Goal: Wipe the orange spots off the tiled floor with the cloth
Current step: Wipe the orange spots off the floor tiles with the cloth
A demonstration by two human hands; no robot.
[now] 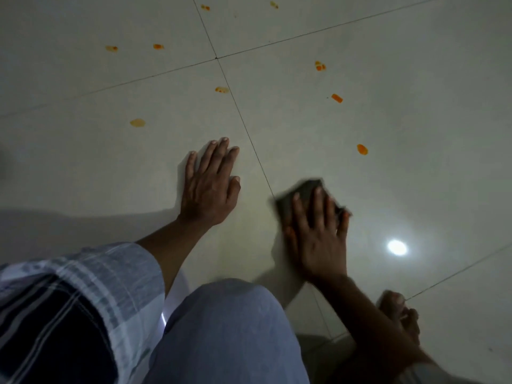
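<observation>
Now right hand [318, 239] flat on cloth [307, 189]

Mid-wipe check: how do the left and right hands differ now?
The left hand lies flat on the pale tiled floor, holding nothing; the right hand presses a dark grey cloth onto it. The left hand looks sharp; the right hand is motion-blurred. Both have straight fingers, short of the orange spots.

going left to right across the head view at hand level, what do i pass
plaid sleeve → left hand, flat on the tiled floor → dark cloth, pressed down by the right hand → bright light reflection
</observation>
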